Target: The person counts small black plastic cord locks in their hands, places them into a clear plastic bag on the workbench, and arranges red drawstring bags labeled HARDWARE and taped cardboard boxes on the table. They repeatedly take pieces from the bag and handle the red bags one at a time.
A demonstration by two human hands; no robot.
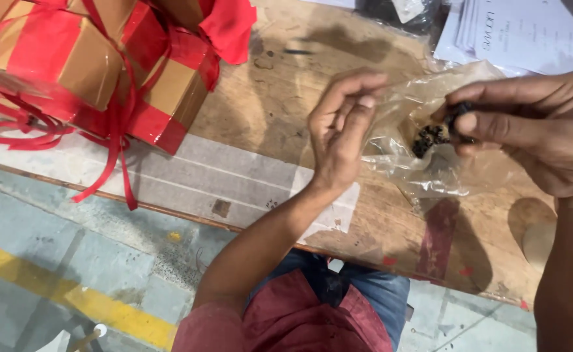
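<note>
My right hand (534, 127) pinches a small black piece (459, 117) between thumb and fingers, just above a clump of small dark parts (430, 138) inside a clear plastic bag (423, 104). My left hand (342, 127) hovers beside the bag's left side with its fingers curled loosely; it touches or nearly touches the plastic, and whether it grips the bag cannot be told. The bag lies on a worn wooden table (280, 104).
Brown boxes wrapped in red ribbon (97, 65) stand at the table's left. White papers (528, 32) and a dark bagged item (404, 13) lie at the far edge. A pale taped strip (189, 176) runs along the table's near edge. Below is a floor with a yellow line (71, 293).
</note>
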